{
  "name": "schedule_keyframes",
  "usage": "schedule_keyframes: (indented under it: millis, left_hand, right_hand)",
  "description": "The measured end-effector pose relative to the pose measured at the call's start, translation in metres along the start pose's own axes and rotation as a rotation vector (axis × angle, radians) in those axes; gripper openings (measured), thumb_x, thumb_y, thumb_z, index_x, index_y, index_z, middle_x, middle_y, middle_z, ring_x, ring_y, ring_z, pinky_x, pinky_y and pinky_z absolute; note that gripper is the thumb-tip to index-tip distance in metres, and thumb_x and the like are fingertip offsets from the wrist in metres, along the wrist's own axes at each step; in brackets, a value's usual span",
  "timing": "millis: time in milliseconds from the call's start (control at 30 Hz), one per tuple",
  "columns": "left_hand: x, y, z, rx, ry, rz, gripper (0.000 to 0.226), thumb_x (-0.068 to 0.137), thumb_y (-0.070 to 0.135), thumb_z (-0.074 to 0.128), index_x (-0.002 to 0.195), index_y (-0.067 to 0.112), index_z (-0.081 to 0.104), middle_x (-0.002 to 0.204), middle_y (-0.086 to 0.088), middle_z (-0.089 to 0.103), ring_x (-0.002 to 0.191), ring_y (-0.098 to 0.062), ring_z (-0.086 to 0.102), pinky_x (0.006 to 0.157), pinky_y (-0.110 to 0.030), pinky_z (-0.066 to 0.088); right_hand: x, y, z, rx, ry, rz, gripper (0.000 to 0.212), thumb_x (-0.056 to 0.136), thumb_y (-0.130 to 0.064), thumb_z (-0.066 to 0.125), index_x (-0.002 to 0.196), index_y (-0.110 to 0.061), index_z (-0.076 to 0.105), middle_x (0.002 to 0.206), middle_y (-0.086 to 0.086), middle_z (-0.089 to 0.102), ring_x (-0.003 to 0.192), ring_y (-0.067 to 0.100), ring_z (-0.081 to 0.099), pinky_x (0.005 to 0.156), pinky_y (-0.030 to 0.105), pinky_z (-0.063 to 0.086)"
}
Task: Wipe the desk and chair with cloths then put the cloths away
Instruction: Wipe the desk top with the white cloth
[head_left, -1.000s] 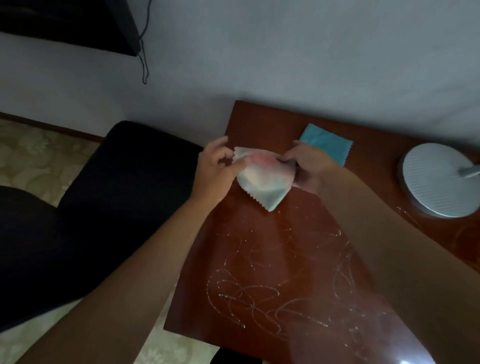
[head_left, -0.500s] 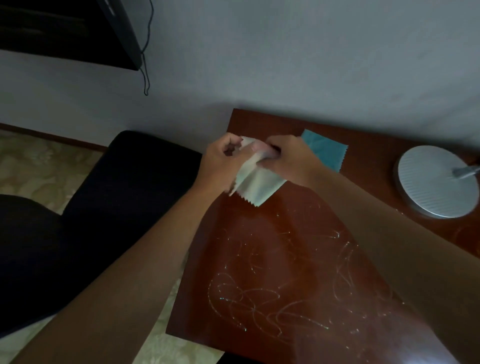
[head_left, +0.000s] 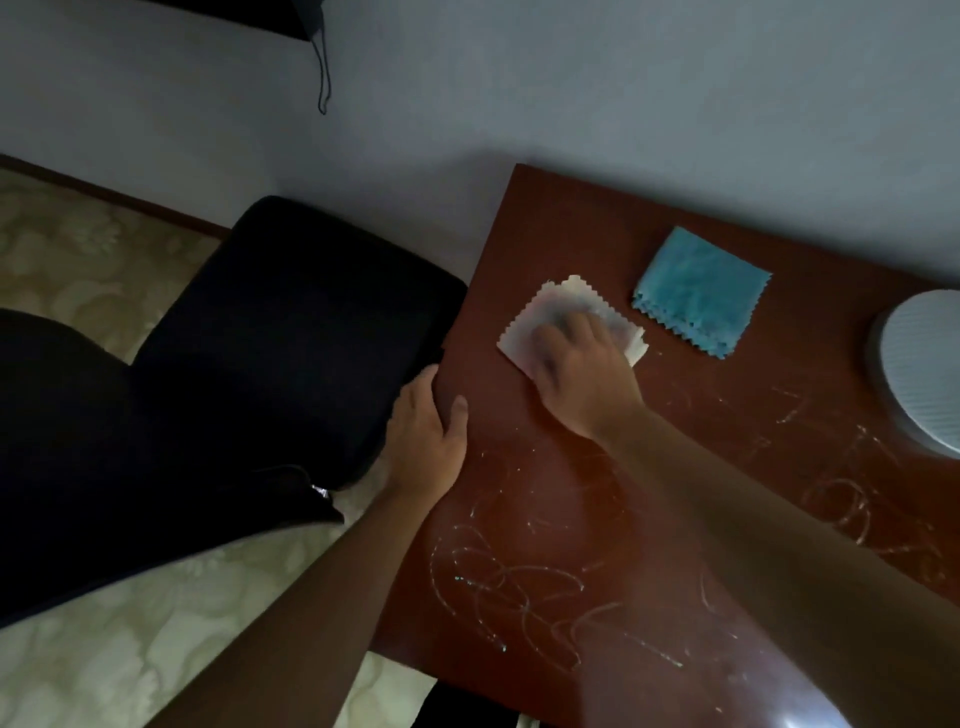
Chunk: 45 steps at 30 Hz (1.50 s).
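A folded whitish cloth (head_left: 540, 322) with zigzag edges lies flat on the reddish-brown desk (head_left: 675, 493), near its back left corner. My right hand (head_left: 582, 374) presses down on the cloth with spread, flat fingers. My left hand (head_left: 428, 436) holds the desk's left edge, thumb on top and fingers over the side. A folded blue cloth (head_left: 701, 291) lies on the desk to the right of the whitish one, apart from it. The black chair (head_left: 249, 364) stands left of the desk, its seat close to the edge. Pale scribbled marks cover the near half of the desk.
A round grey lamp base (head_left: 919, 364) sits on the desk at the right edge of view. The wall runs right behind the desk. A patterned beige floor (head_left: 104, 649) shows under the chair. A dark cable hangs on the wall at top left.
The whitish cloth, held up in both hands before, now lies on the desk under my right hand. My left hand has let go of it and moved to the desk's left edge.
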<state>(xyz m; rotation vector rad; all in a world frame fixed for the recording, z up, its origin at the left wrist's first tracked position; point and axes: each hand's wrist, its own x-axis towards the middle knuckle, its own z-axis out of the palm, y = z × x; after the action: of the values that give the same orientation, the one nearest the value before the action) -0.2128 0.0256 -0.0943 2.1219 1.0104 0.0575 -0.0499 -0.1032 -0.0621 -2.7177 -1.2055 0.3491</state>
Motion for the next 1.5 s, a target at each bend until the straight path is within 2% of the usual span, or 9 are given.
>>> schedule_keyframes:
  millis: [133, 400, 700, 800, 933, 1133, 1200, 1333, 1500]
  left_hand:
    - [-0.001, -0.004, 0.004, -0.014, 0.048, -0.040, 0.054, 0.097, 0.049, 0.045, 0.142, 0.020, 0.041, 0.135, -0.001, 0.054, 0.119, -0.022, 0.056, 0.095, -0.043, 0.049]
    - [0.001, 0.000, 0.005, -0.070, 0.118, -0.082, 0.050, 0.089, 0.048, 0.039, 0.132, 0.026, 0.052, 0.121, 0.003, 0.060, 0.106, -0.020, 0.061, 0.089, -0.042, 0.052]
    - [-0.015, -0.024, 0.002, -0.066, 0.025, -0.070, 0.047, 0.101, 0.049, 0.041, 0.145, 0.035, 0.042, 0.133, 0.003, 0.054, 0.122, -0.015, 0.051, 0.101, -0.038, 0.045]
    - [-0.034, -0.037, -0.004, -0.088, 0.067, -0.074, 0.040, 0.104, 0.041, 0.038, 0.141, 0.030, 0.050, 0.128, 0.004, 0.058, 0.115, -0.007, 0.049, 0.094, -0.025, 0.038]
    - [-0.065, -0.043, -0.008, 0.051, 0.092, -0.065, 0.039, 0.103, 0.039, 0.033, 0.128, 0.021, 0.058, 0.116, -0.001, 0.064, 0.102, -0.021, 0.063, 0.087, -0.038, 0.051]
    - [-0.069, -0.040, -0.005, 0.151, 0.203, -0.149, 0.030, 0.102, 0.036, 0.040, 0.099, 0.021, 0.066, 0.081, 0.003, 0.069, 0.073, -0.021, 0.067, 0.070, -0.037, 0.055]
    - [-0.070, -0.039, -0.003, 0.184, 0.186, -0.156, 0.035, 0.101, 0.038, 0.038, 0.097, 0.020, 0.067, 0.081, 0.000, 0.069, 0.075, -0.024, 0.067, 0.073, -0.039, 0.055]
    - [-0.070, -0.039, -0.003, 0.225, 0.264, -0.100, 0.036, 0.098, 0.029, 0.045, 0.099, 0.007, 0.074, 0.103, -0.015, 0.073, 0.111, -0.035, 0.064, 0.109, -0.049, 0.040]
    - [-0.072, -0.034, -0.003, 0.100, 0.297, -0.150, 0.027, 0.099, 0.024, 0.052, 0.089, 0.008, 0.072, 0.076, -0.016, 0.070, 0.085, -0.044, 0.067, 0.098, -0.051, 0.048]
  right_hand:
    - [0.021, 0.011, 0.016, 0.053, 0.039, -0.015, 0.051, 0.104, -0.030, 0.038, 0.151, -0.010, 0.032, 0.159, 0.021, 0.020, 0.149, 0.037, 0.012, 0.122, 0.050, 0.012]
    - [-0.024, -0.027, 0.038, -0.003, 0.060, -0.153, 0.045, 0.095, -0.037, 0.040, 0.134, -0.016, 0.050, 0.141, 0.013, 0.047, 0.131, 0.034, 0.043, 0.105, 0.051, 0.035]
    - [0.007, -0.019, 0.043, -0.072, -0.030, -0.121, 0.058, 0.105, -0.043, 0.023, 0.155, -0.016, 0.015, 0.163, 0.012, 0.008, 0.151, 0.027, -0.001, 0.123, 0.044, 0.001]
    - [-0.050, -0.042, 0.057, -0.083, -0.055, -0.224, 0.057, 0.105, -0.043, 0.017, 0.154, -0.014, 0.015, 0.163, 0.012, 0.008, 0.151, 0.026, -0.001, 0.122, 0.043, 0.002]
    - [-0.065, -0.030, 0.052, -0.099, -0.114, -0.393, 0.054, 0.105, -0.043, 0.017, 0.154, -0.019, 0.019, 0.163, 0.008, 0.012, 0.151, 0.023, 0.001, 0.122, 0.042, 0.002]
    - [0.014, -0.028, 0.045, -0.097, -0.033, -0.150, 0.059, 0.104, -0.046, 0.012, 0.156, -0.020, 0.005, 0.164, 0.008, 0.002, 0.151, 0.025, -0.004, 0.122, 0.044, -0.001]
    - [-0.017, -0.048, 0.058, -0.106, -0.019, -0.235, 0.061, 0.103, -0.047, 0.010, 0.156, -0.017, 0.006, 0.164, 0.010, 0.004, 0.151, 0.027, -0.003, 0.122, 0.048, 0.005]
    - [-0.097, -0.060, 0.072, -0.110, -0.094, -0.476, 0.057, 0.105, -0.042, 0.012, 0.156, -0.018, 0.008, 0.164, 0.008, 0.005, 0.151, 0.024, -0.004, 0.122, 0.048, 0.007]
    - [-0.027, -0.031, 0.053, -0.079, -0.081, -0.367, 0.063, 0.102, -0.052, 0.009, 0.157, -0.020, 0.008, 0.164, 0.007, 0.008, 0.151, 0.025, 0.003, 0.122, 0.049, 0.009]
